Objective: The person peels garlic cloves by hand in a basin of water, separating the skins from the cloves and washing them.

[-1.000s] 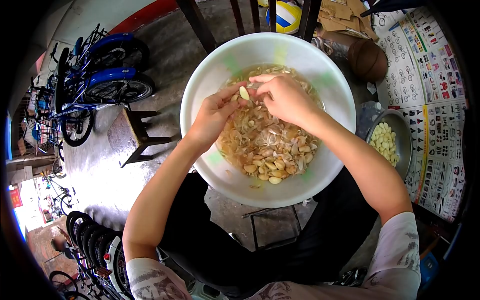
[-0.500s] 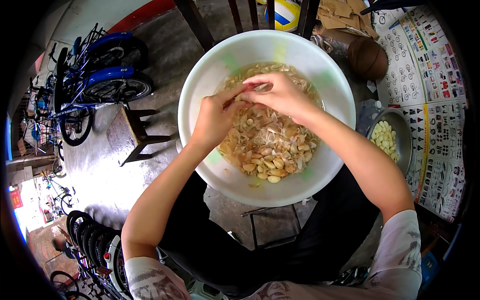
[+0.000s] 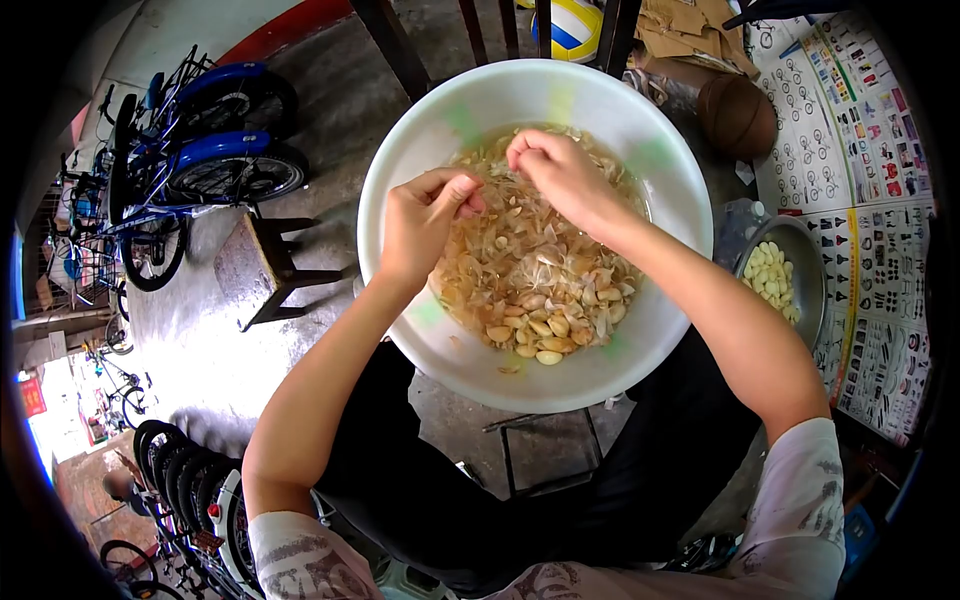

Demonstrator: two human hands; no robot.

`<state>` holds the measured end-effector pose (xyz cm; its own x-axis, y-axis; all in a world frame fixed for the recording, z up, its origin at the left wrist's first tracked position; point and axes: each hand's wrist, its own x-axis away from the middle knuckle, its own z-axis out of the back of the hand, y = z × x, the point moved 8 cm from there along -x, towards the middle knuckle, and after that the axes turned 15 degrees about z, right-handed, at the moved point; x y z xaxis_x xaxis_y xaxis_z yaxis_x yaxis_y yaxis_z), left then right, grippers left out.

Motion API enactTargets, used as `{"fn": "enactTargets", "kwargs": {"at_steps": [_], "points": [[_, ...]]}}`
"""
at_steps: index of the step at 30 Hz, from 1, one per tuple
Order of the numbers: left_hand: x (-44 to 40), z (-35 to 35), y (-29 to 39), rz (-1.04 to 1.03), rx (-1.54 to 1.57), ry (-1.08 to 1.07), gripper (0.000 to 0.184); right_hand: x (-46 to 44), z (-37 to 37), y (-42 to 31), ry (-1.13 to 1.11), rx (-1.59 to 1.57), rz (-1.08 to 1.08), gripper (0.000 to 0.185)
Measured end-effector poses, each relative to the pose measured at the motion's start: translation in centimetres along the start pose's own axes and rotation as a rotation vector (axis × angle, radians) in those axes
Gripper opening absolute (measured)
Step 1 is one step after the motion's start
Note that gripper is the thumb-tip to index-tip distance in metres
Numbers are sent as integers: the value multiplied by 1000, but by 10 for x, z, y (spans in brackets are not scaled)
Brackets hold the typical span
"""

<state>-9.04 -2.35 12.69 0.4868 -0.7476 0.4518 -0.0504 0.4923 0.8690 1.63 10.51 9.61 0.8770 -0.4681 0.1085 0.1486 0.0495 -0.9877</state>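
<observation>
Above a large white basin (image 3: 400,340), my left hand (image 3: 430,215) is closed, thumb pressed to the curled fingers; what it holds is hidden. To its right my right hand (image 3: 560,175) is also closed, fingers pinched together over the far half of the basin, and I cannot make out anything in them. The hands are apart. Water with loose garlic skins (image 3: 545,255) fills the basin's bottom. Several garlic cloves (image 3: 540,328) lie at the near side. Peeled cloves (image 3: 768,275) sit in a metal bowl (image 3: 808,270) to the right.
A wooden stool (image 3: 245,270) and blue bicycles (image 3: 225,160) stand at the left. Behind the basin are dark chair bars (image 3: 395,45) and a volleyball (image 3: 572,30). A basketball (image 3: 736,118) and a printed sheet (image 3: 850,220) are at the right. A distant person (image 3: 120,485) appears lower left.
A pale clove showed at my left fingertips in the earliest frame; it is no longer visible. My hands came together and have since separated, the right one moving up and right.
</observation>
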Motion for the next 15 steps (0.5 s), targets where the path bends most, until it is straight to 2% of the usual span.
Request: {"fn": "enactTargets", "kwargs": {"at_steps": [2,4,5,7,11,13,15], "points": [[-2,0,-3,6,55,-32,31,7,-6,-47,71,101,422,15],[-3,-3,-5,35,317,-110,35,14,-11,-59,6,80,414,12],[-2,-3,-4,30,317,-108,35,16,-10,-71,30,168,525,13],[0,-14,-3,89,440,-235,34,21,-5,-86,103,329,693,16],[7,-12,7,81,435,-198,32,23,1,-87,138,320,708,11],[11,-14,14,18,184,-207,28,23,5,-90,165,314,673,10],[11,-15,16,10,173,-176,26,26,3,-95,150,326,659,10]]}}
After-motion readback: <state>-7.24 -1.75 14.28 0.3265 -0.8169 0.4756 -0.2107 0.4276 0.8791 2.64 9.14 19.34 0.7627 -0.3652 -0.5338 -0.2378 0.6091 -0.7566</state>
